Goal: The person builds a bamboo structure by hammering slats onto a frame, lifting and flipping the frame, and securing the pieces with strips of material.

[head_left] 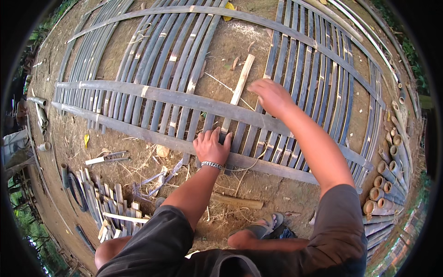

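Observation:
A lattice of dark bamboo slats [159, 64] lies on the ground, crossed by long flat bamboo strips [191, 100]. One slat with its pale side up [242, 81] runs over the gap in the middle, beneath the upper of the two near cross strips. My left hand [212, 145], a chain bracelet at its wrist, is bent over the slat ends between these two cross strips, gripping the slat there; the fingertips are partly hidden. My right hand [273, 98] hovers beside the pale slat's far part, fingers loosely curled and thumb apart, with nothing visible in it.
Cut bamboo tubes [385, 182] are stacked at the right. At the lower left stands a bundle of split bamboo pieces [115, 203] near a dark coil [77, 191]. A loose bamboo piece [236, 201] and my sandalled foot [265, 226] are below the lattice.

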`<action>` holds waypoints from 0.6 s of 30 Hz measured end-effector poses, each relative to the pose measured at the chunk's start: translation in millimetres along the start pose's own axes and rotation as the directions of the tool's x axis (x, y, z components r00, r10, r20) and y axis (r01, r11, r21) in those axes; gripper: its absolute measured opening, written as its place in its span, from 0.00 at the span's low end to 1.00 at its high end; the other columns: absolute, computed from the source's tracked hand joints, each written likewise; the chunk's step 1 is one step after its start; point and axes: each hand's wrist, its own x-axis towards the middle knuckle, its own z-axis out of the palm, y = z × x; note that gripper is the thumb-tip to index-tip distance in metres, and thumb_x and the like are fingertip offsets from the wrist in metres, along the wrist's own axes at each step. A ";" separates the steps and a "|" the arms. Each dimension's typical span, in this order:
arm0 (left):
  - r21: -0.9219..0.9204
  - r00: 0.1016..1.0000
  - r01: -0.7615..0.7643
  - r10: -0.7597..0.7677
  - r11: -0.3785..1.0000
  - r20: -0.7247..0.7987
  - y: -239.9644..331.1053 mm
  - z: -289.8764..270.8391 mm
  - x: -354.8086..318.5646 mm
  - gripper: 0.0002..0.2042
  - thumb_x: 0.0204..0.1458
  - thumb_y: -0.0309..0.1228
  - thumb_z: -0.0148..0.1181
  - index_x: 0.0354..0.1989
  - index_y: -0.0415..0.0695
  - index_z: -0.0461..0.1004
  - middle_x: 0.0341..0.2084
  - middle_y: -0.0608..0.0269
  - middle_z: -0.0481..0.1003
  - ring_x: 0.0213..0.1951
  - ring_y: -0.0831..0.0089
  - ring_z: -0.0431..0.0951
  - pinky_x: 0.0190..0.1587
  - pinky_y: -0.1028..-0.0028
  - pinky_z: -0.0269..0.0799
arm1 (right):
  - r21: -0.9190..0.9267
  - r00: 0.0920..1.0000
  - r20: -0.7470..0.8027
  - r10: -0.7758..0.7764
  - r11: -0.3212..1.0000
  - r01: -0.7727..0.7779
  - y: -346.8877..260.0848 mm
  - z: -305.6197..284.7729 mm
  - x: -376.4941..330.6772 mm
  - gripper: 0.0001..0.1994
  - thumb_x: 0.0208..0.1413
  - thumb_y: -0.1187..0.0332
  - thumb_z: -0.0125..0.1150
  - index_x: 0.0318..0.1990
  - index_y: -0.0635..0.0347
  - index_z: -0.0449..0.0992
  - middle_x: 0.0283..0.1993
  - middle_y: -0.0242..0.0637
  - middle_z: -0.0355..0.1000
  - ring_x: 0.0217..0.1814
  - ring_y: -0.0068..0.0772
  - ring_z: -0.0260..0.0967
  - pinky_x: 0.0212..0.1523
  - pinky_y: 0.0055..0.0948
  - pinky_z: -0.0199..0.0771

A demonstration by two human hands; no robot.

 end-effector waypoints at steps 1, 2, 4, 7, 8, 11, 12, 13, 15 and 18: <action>-0.009 1.000 -0.002 0.002 1.000 -0.002 1.0 -1.8 0.7 0.18 0.52 0.46 0.66 0.46 0.49 0.83 0.37 0.63 0.80 0.46 0.59 0.75 0.52 0.60 0.64 | 0.027 0.999 -0.006 0.033 0.999 -0.033 -4.5 -7.5 -20.5 0.17 0.51 0.80 0.58 0.49 0.55 0.80 0.53 0.37 0.76 0.61 0.42 0.70 0.62 0.39 0.73; -0.046 1.000 -0.003 0.002 0.999 -0.025 -1.8 -1.4 0.6 0.17 0.53 0.45 0.65 0.46 0.48 0.82 0.38 0.62 0.80 0.45 0.59 0.75 0.51 0.60 0.65 | 0.040 0.997 0.025 0.069 0.997 -0.070 -10.2 -13.3 -41.7 0.17 0.52 0.79 0.59 0.50 0.55 0.80 0.54 0.37 0.75 0.61 0.41 0.70 0.62 0.39 0.72; -0.126 0.998 -0.006 -0.002 0.992 -0.063 -7.3 2.9 -0.8 0.17 0.54 0.44 0.64 0.46 0.48 0.82 0.38 0.61 0.80 0.45 0.58 0.75 0.51 0.60 0.65 | 0.048 0.984 0.109 0.141 0.988 -0.147 -21.4 -23.1 -92.0 0.18 0.53 0.78 0.60 0.53 0.55 0.79 0.57 0.36 0.74 0.62 0.41 0.69 0.63 0.39 0.72; -0.422 0.986 -0.093 0.026 0.902 -0.162 -29.2 -0.3 3.2 0.12 0.58 0.33 0.60 0.46 0.43 0.80 0.38 0.55 0.78 0.44 0.56 0.74 0.51 0.60 0.67 | 0.047 0.948 0.254 0.192 0.976 -0.210 -38.5 -32.6 -173.5 0.20 0.51 0.76 0.65 0.54 0.55 0.78 0.57 0.35 0.74 0.62 0.42 0.69 0.63 0.40 0.71; -0.528 0.980 -0.123 0.020 0.840 -0.197 -38.6 -2.2 1.3 0.11 0.58 0.31 0.59 0.46 0.42 0.80 0.38 0.53 0.78 0.44 0.55 0.74 0.51 0.60 0.67 | 0.053 0.934 0.291 0.207 0.971 -0.232 -46.5 -37.8 -201.7 0.20 0.50 0.75 0.66 0.53 0.55 0.78 0.56 0.36 0.74 0.62 0.44 0.69 0.63 0.40 0.71; -0.566 0.981 -0.085 -0.030 0.820 -0.192 -62.3 -25.0 3.0 0.10 0.61 0.28 0.57 0.48 0.39 0.78 0.40 0.55 0.77 0.44 0.61 0.73 0.51 0.62 0.68 | 0.037 0.857 0.403 0.322 0.930 -0.366 -69.8 -54.2 -277.9 0.20 0.49 0.74 0.67 0.52 0.55 0.78 0.56 0.39 0.73 0.60 0.47 0.69 0.62 0.41 0.71; -0.572 0.978 -0.071 -0.057 0.817 -0.203 -71.7 -28.2 6.2 0.10 0.62 0.28 0.57 0.48 0.39 0.78 0.40 0.56 0.77 0.44 0.62 0.73 0.51 0.63 0.69 | 0.038 0.848 0.396 0.353 0.916 -0.400 -80.9 -58.4 -299.3 0.19 0.49 0.74 0.67 0.52 0.55 0.78 0.55 0.39 0.74 0.60 0.47 0.69 0.61 0.41 0.72; -0.575 0.976 -0.041 -0.091 0.817 -0.200 -79.6 -32.5 8.3 0.10 0.62 0.29 0.57 0.49 0.39 0.78 0.40 0.56 0.77 0.44 0.64 0.73 0.50 0.64 0.69 | 0.041 0.835 0.392 0.385 0.900 -0.434 -94.5 -63.1 -320.4 0.19 0.49 0.74 0.67 0.51 0.55 0.79 0.54 0.40 0.74 0.59 0.47 0.70 0.60 0.41 0.72; -0.489 0.975 -0.021 -0.090 0.872 -0.202 -104.5 -39.2 11.1 0.12 0.65 0.32 0.56 0.51 0.38 0.78 0.40 0.59 0.78 0.40 0.71 0.76 0.43 0.70 0.74 | 0.055 0.804 0.375 0.461 0.855 -0.516 -113.9 -64.3 -361.9 0.19 0.49 0.75 0.67 0.51 0.56 0.79 0.53 0.42 0.75 0.58 0.49 0.71 0.59 0.42 0.73; -0.423 0.965 0.015 -0.124 0.906 -0.230 -112.5 -53.4 19.6 0.12 0.65 0.31 0.58 0.49 0.37 0.79 0.41 0.58 0.79 0.40 0.72 0.77 0.42 0.71 0.74 | 0.083 0.719 0.358 0.595 0.747 -0.660 -148.7 -52.1 -420.8 0.18 0.48 0.75 0.68 0.50 0.58 0.78 0.52 0.46 0.75 0.56 0.53 0.72 0.58 0.45 0.73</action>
